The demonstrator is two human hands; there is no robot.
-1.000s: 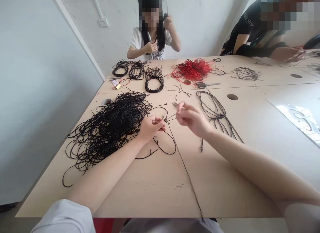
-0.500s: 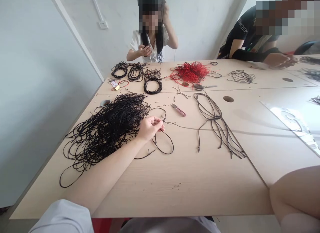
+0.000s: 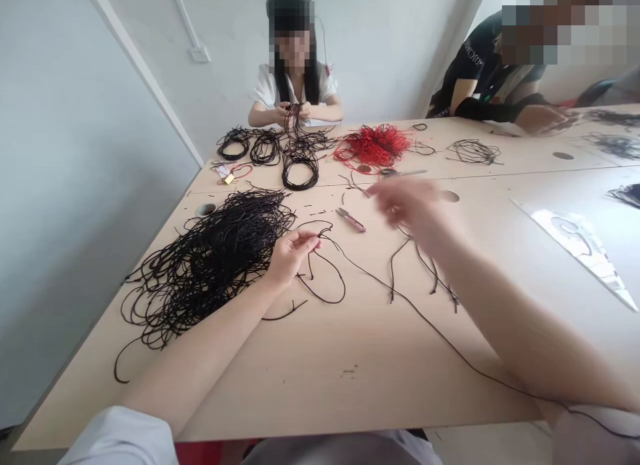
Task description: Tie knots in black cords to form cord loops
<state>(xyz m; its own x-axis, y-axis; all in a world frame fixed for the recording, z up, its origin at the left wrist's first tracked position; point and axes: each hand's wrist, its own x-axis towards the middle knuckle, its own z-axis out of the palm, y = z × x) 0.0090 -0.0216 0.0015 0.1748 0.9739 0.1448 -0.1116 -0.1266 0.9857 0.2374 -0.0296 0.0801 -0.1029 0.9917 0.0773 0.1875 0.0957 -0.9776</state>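
Between thumb and fingers, my left hand (image 3: 293, 255) pinches a thin black cord (image 3: 327, 300) that hangs in a loop toward the table. From that pinch a long strand runs right across the wood to my right forearm. My right hand (image 3: 405, 200) is in the air over the table, smeared by motion, so its fingers cannot be made out. Just left of it lie small thread snips (image 3: 351, 220) with a pinkish handle. Under my right hand and forearm, a tied bundle of black cords (image 3: 395, 272) is partly hidden. A large tangle of black cords (image 3: 220, 258) lies beside my left hand.
Coiled black cords (image 3: 300, 174), a red cord heap (image 3: 377, 145) and scissors (image 3: 415, 172) lie farther back. Round holes (image 3: 563, 156) pierce the table (image 3: 320, 378). A clear sheet (image 3: 580, 252) is at right. Two people sit across, one holding black cords.
My right hand has swung in from the lower right to above the table, and the long strand now reaches my right forearm. My left hand keeps its pinch. The person opposite now holds cords two-handed.
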